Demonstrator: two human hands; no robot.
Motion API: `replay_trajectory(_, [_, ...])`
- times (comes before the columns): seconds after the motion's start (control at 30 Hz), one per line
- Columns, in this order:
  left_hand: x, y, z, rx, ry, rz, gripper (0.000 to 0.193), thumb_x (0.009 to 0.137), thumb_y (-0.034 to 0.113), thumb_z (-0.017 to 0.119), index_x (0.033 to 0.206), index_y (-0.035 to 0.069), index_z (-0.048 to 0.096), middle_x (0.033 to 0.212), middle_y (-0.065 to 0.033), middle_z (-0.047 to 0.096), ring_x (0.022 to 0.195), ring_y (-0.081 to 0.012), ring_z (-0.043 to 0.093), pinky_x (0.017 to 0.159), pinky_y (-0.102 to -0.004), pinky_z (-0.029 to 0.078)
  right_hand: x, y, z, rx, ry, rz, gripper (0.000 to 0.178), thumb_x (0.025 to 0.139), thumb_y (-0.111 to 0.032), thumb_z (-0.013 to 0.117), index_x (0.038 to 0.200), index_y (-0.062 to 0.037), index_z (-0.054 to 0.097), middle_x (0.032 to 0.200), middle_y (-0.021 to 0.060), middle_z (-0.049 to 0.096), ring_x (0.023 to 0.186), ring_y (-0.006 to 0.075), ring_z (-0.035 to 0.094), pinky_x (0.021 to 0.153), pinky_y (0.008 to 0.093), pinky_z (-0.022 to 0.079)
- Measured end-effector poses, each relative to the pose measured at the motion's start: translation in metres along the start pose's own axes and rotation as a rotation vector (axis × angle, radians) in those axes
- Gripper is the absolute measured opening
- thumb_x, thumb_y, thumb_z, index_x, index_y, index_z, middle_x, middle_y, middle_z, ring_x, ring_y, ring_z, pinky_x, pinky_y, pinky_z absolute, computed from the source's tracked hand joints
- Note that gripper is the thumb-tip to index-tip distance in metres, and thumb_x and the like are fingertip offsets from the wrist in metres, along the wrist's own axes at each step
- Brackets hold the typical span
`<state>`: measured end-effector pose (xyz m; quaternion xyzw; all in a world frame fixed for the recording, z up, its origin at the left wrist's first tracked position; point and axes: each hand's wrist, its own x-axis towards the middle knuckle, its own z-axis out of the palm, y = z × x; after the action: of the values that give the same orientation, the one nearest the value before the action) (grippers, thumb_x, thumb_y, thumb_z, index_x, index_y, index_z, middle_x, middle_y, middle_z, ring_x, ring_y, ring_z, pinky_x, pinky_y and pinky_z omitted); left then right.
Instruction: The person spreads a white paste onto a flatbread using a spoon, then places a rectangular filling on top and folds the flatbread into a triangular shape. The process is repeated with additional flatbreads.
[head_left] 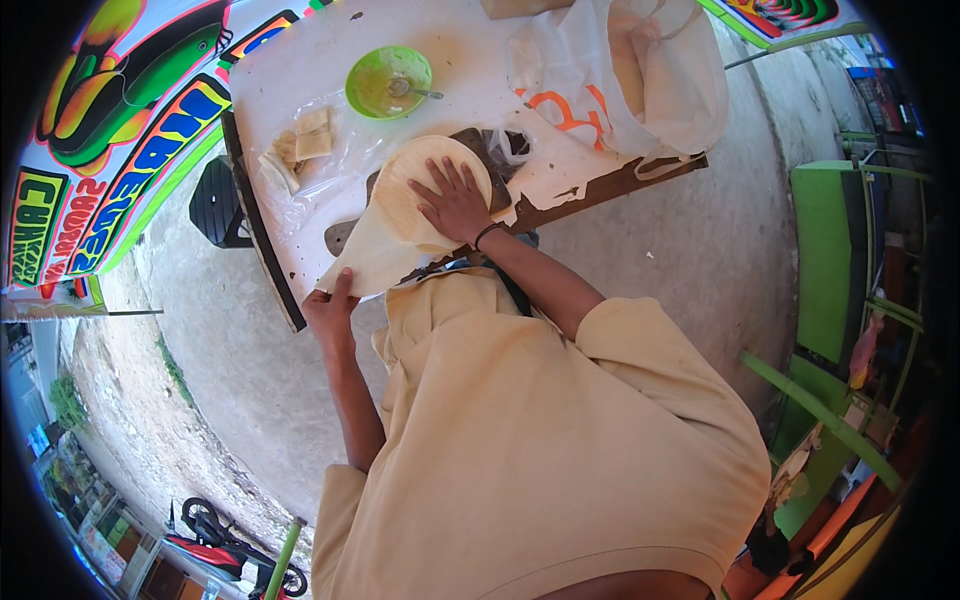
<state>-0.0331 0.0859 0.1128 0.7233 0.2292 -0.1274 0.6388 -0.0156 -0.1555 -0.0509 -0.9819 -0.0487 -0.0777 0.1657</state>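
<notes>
A stack of thin, round, cream-coloured pastry wrappers (405, 170) lies on a dark board (341, 237) near the table's front edge. My right hand (457, 203) rests flat on the stack, fingers spread. At the lower left, my left hand (333, 303) pinches the edge of one wrapper sheet (362, 250) between thumb and fingers. That sheet stretches from the stack toward the left hand and is partly lifted off it. Folded squares of pale wrapper (314, 133) lie on clear plastic (290, 205) to the left.
Beyond the stack stands a green bowl (357, 98) with pale residue and a spoon (402, 87). A white plastic bag (590, 75) fills the table's far right. The white tabletop (470, 60) has a torn front edge. A black stool (215, 203) stands left of the table.
</notes>
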Motion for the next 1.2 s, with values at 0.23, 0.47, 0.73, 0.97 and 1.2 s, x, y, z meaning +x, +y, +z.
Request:
replay_trajectory(0.23, [-0.001,0.014,-0.005,-0.063,-0.006,0.072,0.031,0.086,0.016,0.070,0.100,-0.011,0.065,0.088,-0.0140,0.068,0.078,-0.0179,0.067,0.071,-0.0307,0.058,0.001,-0.001,-0.002,0.004,-0.025,0.006,0.048,0.095,-0.043,0.045,0.142,-0.0321,0.043,0.154,0.0109,0.025,0.142,0.0361,0.020,0.113,0.0563,0.014])
replay_trajectory(0.47, [-0.001,0.054,-0.001,-0.184,-0.024,0.120,0.027,0.087,0.015,0.069,0.100,-0.008,0.064,0.092,-0.0137,0.068,0.081,-0.0188,0.068,0.075,-0.0308,0.058,0.007,-0.007,-0.016,0.076,-0.202,0.073,0.067,0.087,-0.045,0.056,0.147,-0.0283,0.031,0.155,0.0142,0.022,0.143,0.0356,0.019,0.113,0.0579,0.013])
replay_trajectory(0.73, [0.015,0.072,0.066,-0.350,-0.197,0.104,0.025,0.088,0.015,0.067,0.099,-0.008,0.063,0.091,-0.0127,0.067,0.082,-0.0177,0.067,0.074,-0.0306,0.057,0.019,-0.068,-0.104,0.904,0.133,-0.017,0.077,0.076,-0.019,0.075,0.142,-0.0080,0.037,0.138,0.0186,0.047,0.126,0.0342,0.048,0.103,0.0385,0.040])
replay_trajectory(0.97, [0.052,0.054,0.068,-0.195,-0.143,0.171,0.033,0.092,0.029,0.058,0.097,-0.002,0.067,0.091,-0.0082,0.067,0.088,-0.0149,0.063,0.078,-0.0330,0.053,0.023,-0.040,-0.130,1.021,0.142,0.160,0.034,0.078,0.001,0.061,0.112,0.0014,0.063,0.099,0.0184,0.069,0.090,0.0260,0.069,0.078,0.0316,0.051])
replay_trajectory(1.2, [0.106,-0.036,0.073,0.103,-0.536,0.334,0.089,0.072,0.004,0.072,0.149,0.023,0.031,0.139,-0.0150,0.045,0.126,-0.0298,0.045,0.100,-0.0426,0.043,0.037,-0.004,-0.117,1.119,-0.305,0.322,0.026,0.087,-0.016,0.058,0.104,0.0024,0.067,0.089,0.0100,0.070,0.078,0.0129,0.064,0.071,0.0293,0.050])
